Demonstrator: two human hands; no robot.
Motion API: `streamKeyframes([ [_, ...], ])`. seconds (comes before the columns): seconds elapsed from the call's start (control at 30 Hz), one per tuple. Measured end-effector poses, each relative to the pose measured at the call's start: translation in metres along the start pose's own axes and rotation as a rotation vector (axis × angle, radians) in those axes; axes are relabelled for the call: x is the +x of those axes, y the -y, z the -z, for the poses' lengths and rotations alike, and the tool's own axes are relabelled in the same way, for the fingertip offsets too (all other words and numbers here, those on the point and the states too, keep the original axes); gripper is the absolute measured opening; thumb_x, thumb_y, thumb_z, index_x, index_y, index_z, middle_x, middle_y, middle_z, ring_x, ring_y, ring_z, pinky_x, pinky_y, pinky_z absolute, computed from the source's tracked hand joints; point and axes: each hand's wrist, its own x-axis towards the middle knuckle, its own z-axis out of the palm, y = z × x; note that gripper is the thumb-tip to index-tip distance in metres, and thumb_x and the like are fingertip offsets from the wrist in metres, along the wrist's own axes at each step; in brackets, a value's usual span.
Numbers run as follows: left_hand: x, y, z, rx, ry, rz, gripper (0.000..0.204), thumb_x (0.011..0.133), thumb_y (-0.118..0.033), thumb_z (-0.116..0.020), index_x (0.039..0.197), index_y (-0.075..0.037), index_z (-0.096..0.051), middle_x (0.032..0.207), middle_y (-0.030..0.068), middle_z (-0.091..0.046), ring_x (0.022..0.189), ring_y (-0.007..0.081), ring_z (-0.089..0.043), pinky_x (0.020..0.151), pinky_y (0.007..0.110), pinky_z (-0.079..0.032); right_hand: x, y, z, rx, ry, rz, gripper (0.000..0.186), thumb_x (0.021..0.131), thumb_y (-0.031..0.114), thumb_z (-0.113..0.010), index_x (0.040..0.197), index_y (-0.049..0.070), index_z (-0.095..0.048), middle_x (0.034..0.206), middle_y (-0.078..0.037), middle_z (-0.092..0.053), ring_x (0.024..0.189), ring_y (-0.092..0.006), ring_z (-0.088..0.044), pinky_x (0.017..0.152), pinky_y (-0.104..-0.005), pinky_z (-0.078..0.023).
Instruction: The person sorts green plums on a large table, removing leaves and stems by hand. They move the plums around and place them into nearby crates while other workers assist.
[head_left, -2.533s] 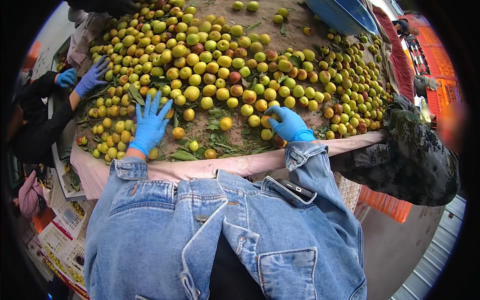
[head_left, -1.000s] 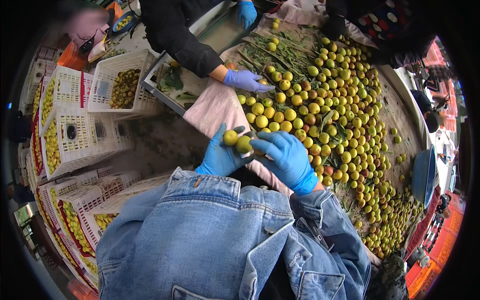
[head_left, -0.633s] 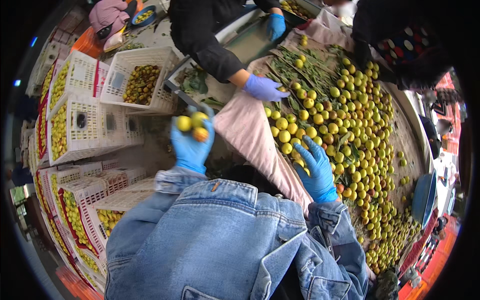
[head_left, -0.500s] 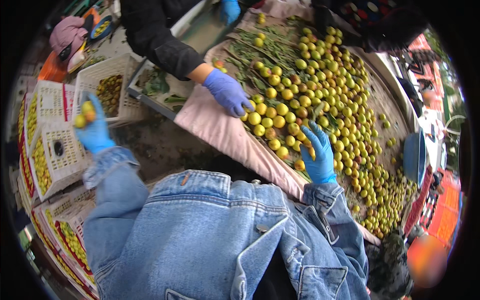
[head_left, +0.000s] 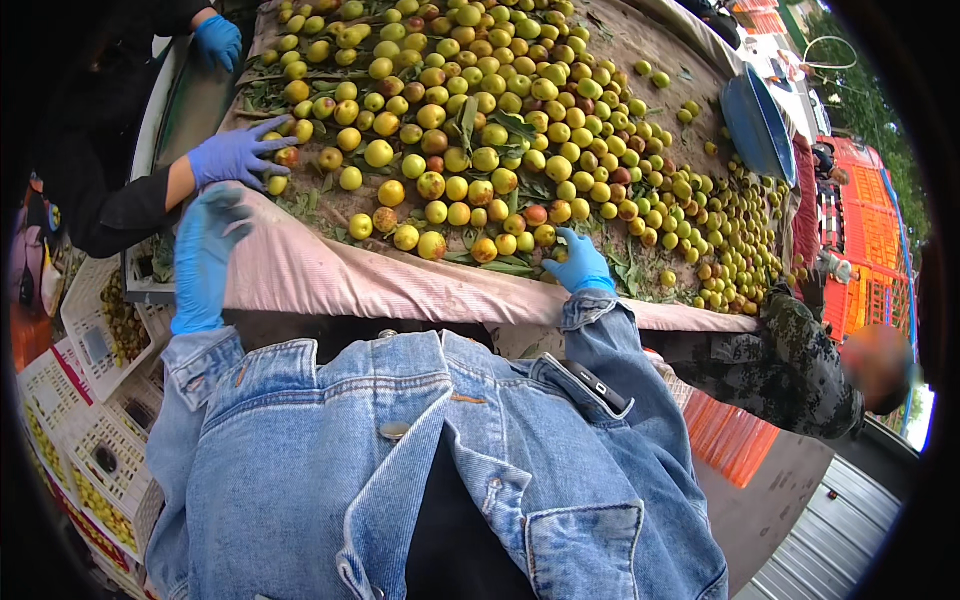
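Round yellow-green fruits [head_left: 430, 185], many with red-brown blotches, lie spread over a sorting table among loose leaves. My left hand [head_left: 207, 255], in a blue glove, is raised at the table's left corner, fingers apart and nothing in it. At the front edge my right hand [head_left: 587, 263], also blue-gloved, curls its fingers round a fruit, partly hidden by the hand. Beyond my left hand, a co-worker's purple-gloved hand [head_left: 235, 155] spreads over fruits at the left side. A blue-gloved hand [head_left: 218, 42] rests farther back on the left.
Pink cloth [head_left: 330, 280] covers the table's front edge. White crates [head_left: 70, 385] holding fruits are stacked at the lower left. A blue basin [head_left: 757, 125] stands tilted at the right side. A person in camouflage clothing [head_left: 800, 360] is near the right end, beside orange crates [head_left: 865, 250].
My view has turned to the right. My left hand has come from the crates to the table corner and let go of its fruits. My right hand is now at the front edge.
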Motion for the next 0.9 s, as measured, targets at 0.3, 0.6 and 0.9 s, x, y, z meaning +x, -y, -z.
streamKeyframes([
  [0.3, 0.084, 0.160, -0.190, 1.719, 1.020, -0.388, 0.059, 0.081, -0.041, -0.057, 0.136, -0.028, -0.040, 0.149, 0.0036, -0.024, 0.139, 0.0268, -0.015, 0.106, 0.063, -0.006, 0.024, 0.020, 0.007, 0.423, -0.240, 0.404, 0.056, 0.073, 0.009, -0.068, 0.125, 0.017, -0.049, 0.116, -0.012, -0.054, 0.106, -0.0334, -0.051, 0.089, -0.0385, -0.044],
  [0.6, 0.126, 0.156, -0.114, 1.944, 0.682, -0.436, 0.048, 0.090, -0.036, -0.044, 0.138, -0.030, -0.037, 0.148, -0.0012, -0.026, 0.138, 0.0254, -0.020, 0.107, 0.058, -0.012, 0.103, -0.103, 0.032, 0.163, -0.216, -0.348, 0.079, 0.080, 0.068, -0.043, 0.145, 0.033, -0.015, 0.152, -0.009, -0.013, 0.139, -0.0381, -0.003, 0.100, -0.0713, -0.002],
  [0.9, 0.127, 0.111, -0.054, 1.998, 0.020, -0.030, 0.060, 0.091, -0.030, -0.044, 0.146, -0.021, -0.020, 0.152, 0.0094, -0.010, 0.140, 0.0302, -0.012, 0.109, 0.054, -0.011, 0.146, 0.048, 0.023, 0.048, -0.409, 0.203, 0.080, 0.081, 0.062, -0.047, 0.144, 0.019, -0.023, 0.145, -0.026, -0.017, 0.134, -0.0482, -0.009, 0.103, -0.0667, -0.002],
])
